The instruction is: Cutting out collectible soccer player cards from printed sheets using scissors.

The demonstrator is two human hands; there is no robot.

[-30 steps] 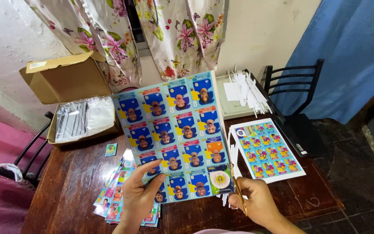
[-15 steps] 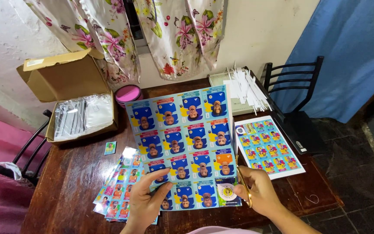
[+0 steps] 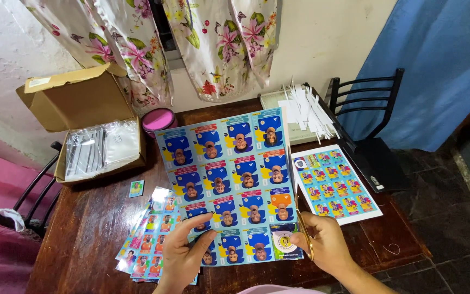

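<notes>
My left hand [image 3: 183,255] pinches the lower left part of a large printed sheet [image 3: 232,179] of blue and yellow picture cards, lifted over the wooden table [image 3: 91,228]. My right hand [image 3: 325,245] grips yellow-handled scissors [image 3: 299,220], whose blades run up along the sheet's right edge. Under my left hand lies a fanned pile of similar sheets [image 3: 148,237].
Another card sheet [image 3: 335,188] lies to the right. An open cardboard box [image 3: 91,128] with clear sleeves sits at the back left, beside a pink round tin [image 3: 159,120]. A single card [image 3: 136,188], a paper trimmer with white strips [image 3: 305,111] and a black chair [image 3: 373,141] are around.
The lifted sheet has shifted slightly right and lower in view. My right hand has brought the scissors up against the sheet's right edge.
</notes>
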